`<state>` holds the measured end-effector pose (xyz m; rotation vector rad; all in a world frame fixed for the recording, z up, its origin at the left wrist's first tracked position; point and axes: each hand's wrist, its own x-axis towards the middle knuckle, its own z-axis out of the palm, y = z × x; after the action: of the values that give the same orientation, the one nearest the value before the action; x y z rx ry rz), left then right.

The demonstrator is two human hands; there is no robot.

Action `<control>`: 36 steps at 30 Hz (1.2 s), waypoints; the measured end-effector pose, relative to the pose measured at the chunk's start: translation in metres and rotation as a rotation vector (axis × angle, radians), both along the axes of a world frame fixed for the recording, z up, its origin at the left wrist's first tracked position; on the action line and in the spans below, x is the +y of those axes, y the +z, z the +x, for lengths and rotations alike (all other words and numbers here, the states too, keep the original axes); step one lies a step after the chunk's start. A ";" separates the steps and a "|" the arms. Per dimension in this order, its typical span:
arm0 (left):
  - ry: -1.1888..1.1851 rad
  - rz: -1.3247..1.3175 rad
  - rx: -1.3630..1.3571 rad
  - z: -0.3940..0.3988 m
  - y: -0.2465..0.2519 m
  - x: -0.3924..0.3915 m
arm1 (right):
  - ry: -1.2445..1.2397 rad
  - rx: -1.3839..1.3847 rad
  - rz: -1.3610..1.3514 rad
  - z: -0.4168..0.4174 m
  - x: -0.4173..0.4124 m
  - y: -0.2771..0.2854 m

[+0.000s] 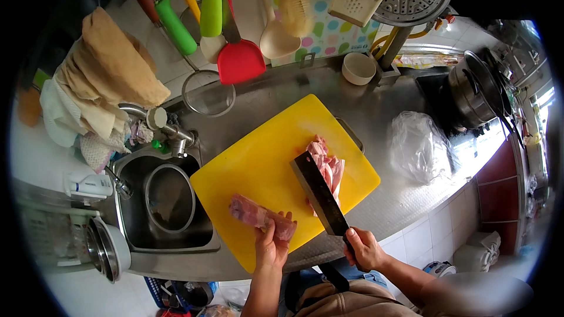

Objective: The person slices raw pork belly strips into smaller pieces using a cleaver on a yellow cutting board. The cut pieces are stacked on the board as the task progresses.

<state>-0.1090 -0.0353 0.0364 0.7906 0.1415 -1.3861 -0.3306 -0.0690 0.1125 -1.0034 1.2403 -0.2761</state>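
My left hand (pixel 272 243) grips one end of a long piece of raw meat (pixel 252 211) over the near left part of a yellow cutting board (pixel 260 158). In my right hand (pixel 365 248) is the handle of a cleaver with a wide dark blade (pixel 320 193). The blade slants away from me across the right half of the board. Beside it and partly behind it lies a pile of cut raw meat (pixel 332 168). The blade hides some of that pile. Whether the blade touches the meat or the board, I cannot tell.
A steel sink (pixel 132 211) with a round basin (pixel 169 198) inside lies left of the board. Clear plastic bags (pixel 421 147) rest on the steel counter (pixel 374 110) at right. A white bowl (pixel 359 68) stands behind. A red spatula (pixel 241 62) and a strainer (pixel 209 93) hang above the counter.
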 end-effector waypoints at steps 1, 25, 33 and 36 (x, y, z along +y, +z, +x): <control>0.026 -0.013 0.096 -0.001 -0.002 -0.001 | 0.008 -0.002 -0.008 0.001 0.000 0.002; -0.171 0.145 -2.004 0.068 -0.006 -0.008 | 0.386 0.133 -0.254 -0.006 -0.016 0.014; -0.184 0.103 -1.985 0.070 -0.025 -0.007 | 0.416 0.106 -0.169 0.001 -0.024 0.002; -0.115 0.139 -1.892 0.070 -0.013 -0.012 | 0.388 0.109 -0.128 0.001 -0.027 0.005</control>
<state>-0.0389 -0.0470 0.0239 1.9032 -1.2804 -0.2649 -0.3294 -0.0957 0.1173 -1.3596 1.1075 0.0026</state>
